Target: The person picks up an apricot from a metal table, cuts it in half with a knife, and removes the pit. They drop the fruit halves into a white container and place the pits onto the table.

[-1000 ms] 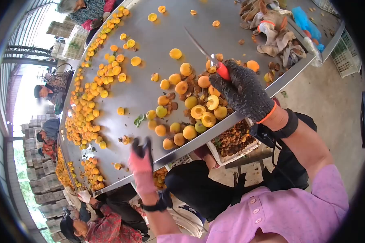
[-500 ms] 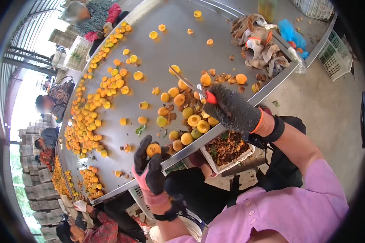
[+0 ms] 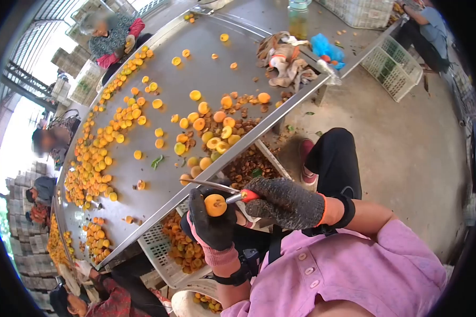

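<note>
My left hand (image 3: pixel 217 230), in a dark coated glove with a pink cuff, grips a round orange apricot (image 3: pixel 215 205) with a small dark mark on the side facing up. My right hand (image 3: pixel 293 203), in a dark glove with an orange cuff, is closed around the red handle of a pair of scissors (image 3: pixel 232 198). Their metal blades are spread, one passing above the apricot and the other ending at its right side. Both hands are close together over my lap, just off the metal table's (image 3: pixel 169 63) near edge. The gloves hide part of the fruit and handle.
Apricots (image 3: pixel 90 164), whole and halved, lie across the table, with brown pits (image 3: pixel 246 127) near its edge. Crates of pits (image 3: pixel 254 164) and apricot halves (image 3: pixel 182 243) stand below. Used gloves (image 3: pixel 285 61) and a blue bag (image 3: pixel 325 47) lie farther off. Other people sit around the table.
My right hand has come down and left, bringing the scissors from above the table to the apricot. My left hand has moved slightly, still holding the apricot. The view has turned.
</note>
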A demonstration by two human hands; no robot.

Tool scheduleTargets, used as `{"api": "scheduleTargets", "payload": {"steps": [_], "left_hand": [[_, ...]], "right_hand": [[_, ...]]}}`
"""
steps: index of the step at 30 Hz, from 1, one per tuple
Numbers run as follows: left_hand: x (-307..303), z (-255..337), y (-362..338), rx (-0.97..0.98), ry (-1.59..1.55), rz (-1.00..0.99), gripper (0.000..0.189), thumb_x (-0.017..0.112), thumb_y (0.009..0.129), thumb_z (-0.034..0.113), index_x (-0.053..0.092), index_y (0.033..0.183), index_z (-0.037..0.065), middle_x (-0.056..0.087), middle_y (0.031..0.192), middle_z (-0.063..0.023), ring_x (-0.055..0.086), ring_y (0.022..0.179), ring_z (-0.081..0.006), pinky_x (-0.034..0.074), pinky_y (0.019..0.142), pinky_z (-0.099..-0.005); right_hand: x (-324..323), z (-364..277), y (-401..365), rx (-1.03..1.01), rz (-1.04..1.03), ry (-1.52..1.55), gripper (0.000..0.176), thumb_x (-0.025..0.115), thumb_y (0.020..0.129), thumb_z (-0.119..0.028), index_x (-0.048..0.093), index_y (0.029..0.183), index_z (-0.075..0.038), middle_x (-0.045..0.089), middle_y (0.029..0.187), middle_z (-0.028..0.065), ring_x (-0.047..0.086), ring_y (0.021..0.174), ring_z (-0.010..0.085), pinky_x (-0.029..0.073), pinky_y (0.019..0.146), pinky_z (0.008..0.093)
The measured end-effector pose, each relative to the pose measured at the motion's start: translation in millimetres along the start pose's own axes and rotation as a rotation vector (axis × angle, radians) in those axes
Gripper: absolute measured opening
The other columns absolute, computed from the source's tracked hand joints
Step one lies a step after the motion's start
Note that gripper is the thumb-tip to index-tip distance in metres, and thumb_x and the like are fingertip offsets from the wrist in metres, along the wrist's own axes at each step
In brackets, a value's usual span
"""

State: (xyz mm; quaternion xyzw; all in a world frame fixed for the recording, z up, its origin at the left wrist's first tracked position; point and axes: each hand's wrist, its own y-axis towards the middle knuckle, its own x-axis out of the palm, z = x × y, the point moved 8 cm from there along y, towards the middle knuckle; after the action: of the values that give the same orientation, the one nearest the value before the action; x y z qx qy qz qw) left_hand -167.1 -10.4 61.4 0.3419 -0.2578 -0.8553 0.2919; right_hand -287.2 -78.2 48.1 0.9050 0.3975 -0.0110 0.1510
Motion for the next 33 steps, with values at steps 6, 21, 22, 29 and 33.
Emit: {"api": "scheduleTargets", "payload": {"steps": [6,21,22,29,33], "left_hand": [[23,-2,-14,-0.574,-0.671,-0.120,0.046,0.030,0.096,0.032,0.052,0.109,-0.006,0.062,0.094,-0.0148,0.059,0.087,-0.0174,0.046,0.081,-0.0289],[-4,15,-27,-0.652,-0.618,0.351,0.064,0.026,0.094,0.048,0.060,0.078,-0.004,0.062,0.065,-0.0110,0.056,0.055,-0.0161,0.046,0.053,-0.0252],[-7,16,-26,-0.643,-0.584,0.369,0.064,0.026,0.094,0.048,0.060,0.077,-0.004,0.061,0.064,-0.0112,0.056,0.053,-0.0160,0.046,0.053,-0.0253],[0,9,-19,-0.467,-0.726,0.041,0.040,0.034,0.095,0.033,0.048,0.111,-0.001,0.059,0.100,-0.0120,0.055,0.092,-0.0210,0.044,0.088,-0.0359],[-4,9,-9,-0.215,-0.366,0.227,0.043,0.037,0.093,0.034,0.042,0.118,-0.001,0.058,0.091,-0.0124,0.056,0.082,-0.0213,0.045,0.076,-0.0338]], "right_hand": [[4,-21,-30,-0.010,0.054,-0.268,0.030,0.055,0.086,-0.031,0.054,0.093,-0.003,0.057,0.073,0.0203,0.056,0.068,0.0401,0.044,0.056,0.0438],[33,-44,-48,-0.085,-0.111,-0.782,0.026,0.061,0.076,-0.029,0.058,0.087,-0.007,0.054,0.075,0.0132,0.059,0.062,0.0285,0.046,0.049,0.0400],[35,-51,-47,-0.184,-0.112,-0.822,0.025,0.061,0.076,-0.029,0.058,0.086,-0.007,0.053,0.074,0.0135,0.059,0.062,0.0288,0.046,0.049,0.0403],[37,-36,-35,-0.129,-0.094,-0.760,0.027,0.058,0.077,-0.028,0.059,0.097,-0.010,0.053,0.073,0.0100,0.058,0.060,0.0281,0.046,0.046,0.0390],[24,-46,-26,-0.343,-0.076,-0.397,0.038,0.057,0.079,-0.026,0.054,0.111,-0.007,0.058,0.086,0.0088,0.060,0.068,0.0225,0.048,0.052,0.0382]]}}
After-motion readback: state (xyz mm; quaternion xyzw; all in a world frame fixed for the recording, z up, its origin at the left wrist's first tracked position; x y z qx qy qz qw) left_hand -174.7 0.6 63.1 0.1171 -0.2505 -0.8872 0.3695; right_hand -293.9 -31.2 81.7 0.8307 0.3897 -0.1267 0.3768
